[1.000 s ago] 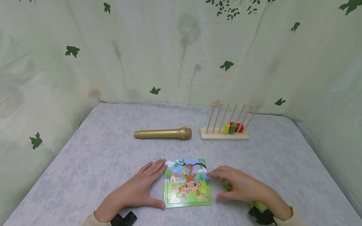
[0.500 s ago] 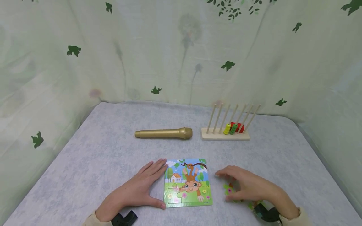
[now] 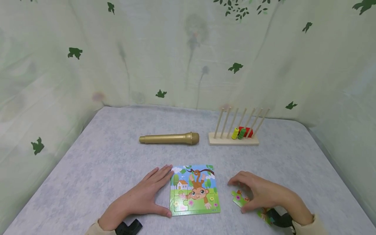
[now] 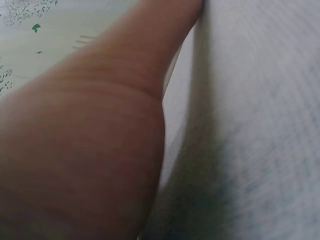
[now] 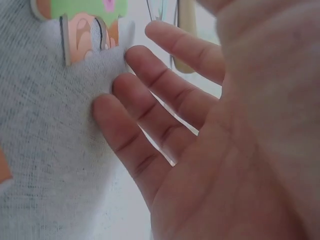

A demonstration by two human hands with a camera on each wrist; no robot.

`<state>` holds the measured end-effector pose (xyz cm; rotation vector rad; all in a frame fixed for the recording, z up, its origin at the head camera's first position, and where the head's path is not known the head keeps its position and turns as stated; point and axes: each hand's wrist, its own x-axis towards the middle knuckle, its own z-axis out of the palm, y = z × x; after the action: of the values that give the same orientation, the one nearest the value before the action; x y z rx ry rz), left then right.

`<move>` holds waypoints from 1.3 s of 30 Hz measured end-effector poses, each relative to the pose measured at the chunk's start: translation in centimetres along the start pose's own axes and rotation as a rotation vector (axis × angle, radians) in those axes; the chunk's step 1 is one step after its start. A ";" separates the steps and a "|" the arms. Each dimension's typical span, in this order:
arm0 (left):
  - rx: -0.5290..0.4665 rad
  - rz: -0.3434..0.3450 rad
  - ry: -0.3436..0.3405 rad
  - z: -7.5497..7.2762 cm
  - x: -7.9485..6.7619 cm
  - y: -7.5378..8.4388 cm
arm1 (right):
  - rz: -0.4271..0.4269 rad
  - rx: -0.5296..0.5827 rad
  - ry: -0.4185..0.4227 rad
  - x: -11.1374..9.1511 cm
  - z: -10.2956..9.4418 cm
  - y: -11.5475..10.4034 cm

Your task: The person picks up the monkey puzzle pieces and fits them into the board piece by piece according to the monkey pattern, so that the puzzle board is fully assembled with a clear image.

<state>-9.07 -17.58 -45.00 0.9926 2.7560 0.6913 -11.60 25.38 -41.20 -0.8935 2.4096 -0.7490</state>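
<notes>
A square jigsaw puzzle (image 3: 195, 191) with a hanging monkey picture lies flat near the front of the table. My left hand (image 3: 144, 192) rests along its left side, fingers and thumb extended, fingertips at the upper left corner and thumb tip at the lower left. To the puzzle's right, my right hand (image 3: 261, 192) arches with spread fingers around loose jigsaw pieces (image 3: 238, 199) printed in green and orange. In the right wrist view its relaxed fingers (image 5: 117, 122) hold nothing, close to a jigsaw piece (image 5: 82, 37). The left wrist view shows mostly skin (image 4: 90, 150).
A gold microphone (image 3: 167, 139) lies behind the puzzle. At its right stands a wooden peg stand (image 3: 217, 141) with yellow beads (image 3: 235, 133), green beads (image 3: 242, 133) and a red block (image 3: 249, 132). Another loose piece (image 3: 263, 216) lies beneath the right wrist. A printed cloth surrounds the table.
My right hand has moved away from the puzzle's right edge, over to the right above the loose pieces, uncovering more of one. The left hand and the puzzle have stayed in place.
</notes>
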 end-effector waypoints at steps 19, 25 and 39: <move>-0.004 0.008 0.008 0.0 0.0 -0.1 | -0.047 0.018 0.033 0.2 -0.5 0.2; -0.005 0.006 0.006 0.1 0.0 -0.1 | -0.084 -0.011 0.048 0.2 -0.3 0.5; -0.007 -0.001 0.004 0.0 0.0 0.0 | -0.089 -0.063 0.060 0.2 -0.3 0.0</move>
<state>-9.05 -17.59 -45.01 0.9891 2.7560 0.7027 -11.93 25.32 -41.07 -1.0222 2.4721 -0.7461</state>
